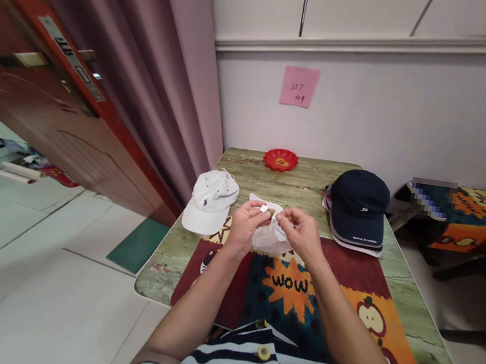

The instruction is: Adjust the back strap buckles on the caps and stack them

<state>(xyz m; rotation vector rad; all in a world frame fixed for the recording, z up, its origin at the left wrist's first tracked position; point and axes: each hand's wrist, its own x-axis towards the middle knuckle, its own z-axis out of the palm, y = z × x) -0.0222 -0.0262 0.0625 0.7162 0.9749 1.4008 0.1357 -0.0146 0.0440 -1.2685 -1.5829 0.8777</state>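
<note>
In the middle of the table, a white cap (269,243) lies under my two hands, partly covered by them. My left hand (244,225) is closed, with finger and thumb pinching the cap's strap near a small white tab. My right hand (302,231) pinches the same strap area from the other side, close to the left fingertips. The details of the fastening are too small to make out. Left of my hands rests another white cap (211,200) with a small dark logo. On the right, a navy cap (359,207) sits on top of other lighter caps.
A red scalloped dish (281,159) stands at the table's back edge. A colourful mat (286,290) covers the near part of the wood-patterned table (157,275). A wooden door (96,131) and a curtain are at the left, a stool (467,222) at the right.
</note>
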